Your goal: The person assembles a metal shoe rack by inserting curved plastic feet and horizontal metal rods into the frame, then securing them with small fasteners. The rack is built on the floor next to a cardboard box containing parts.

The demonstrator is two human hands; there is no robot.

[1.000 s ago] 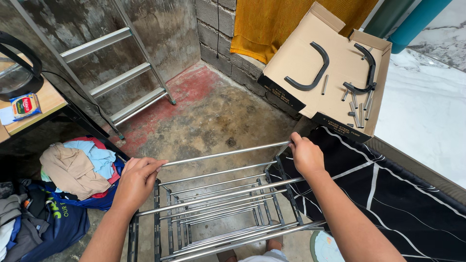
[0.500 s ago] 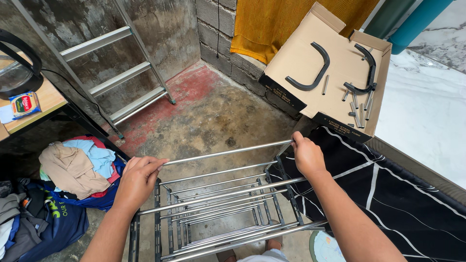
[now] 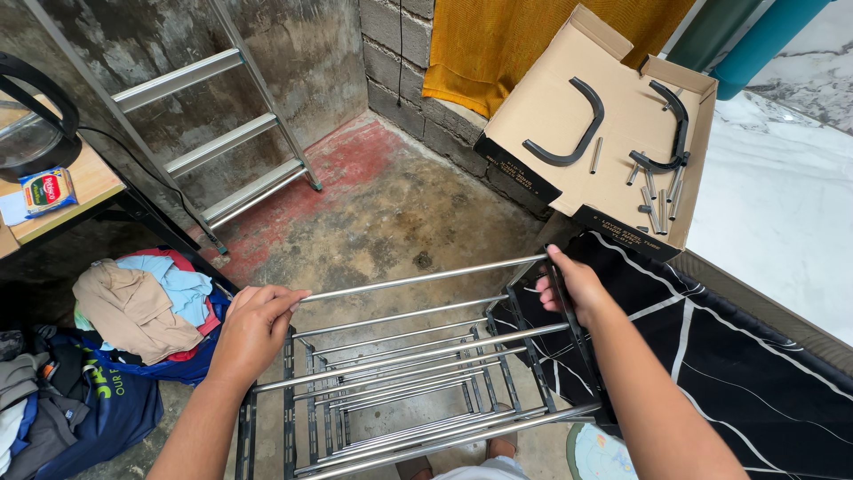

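The rack (image 3: 400, 373), a tiered frame of chrome tubes in black side pieces, stands on the concrete floor (image 3: 391, 213) right below the camera, its top tube (image 3: 418, 278) running between both hands. The left hand (image 3: 253, 329) is closed over the left end of that tube where it meets the black side frame (image 3: 286, 391); the right hand (image 3: 573, 286) is wrapped around the top of the right side frame at the tube's other end. The tubes look stiff, light and slick, so the frame probably handles best from the black side pieces or the tube ends near the joints, which may flex or pull apart if twisted. Just right of the rack lies a black cloth (image 3: 729, 356) with white lines. Beyond it an open cardboard box (image 3: 551, 107) holds curved black pieces (image 3: 569, 133) and short metal rods (image 3: 657, 191). A pile of clothes (image 3: 133, 311) sits on the floor to the left, under a table edge (image 3: 80, 187), and a ladder (image 3: 213, 116) leans on the wall behind.
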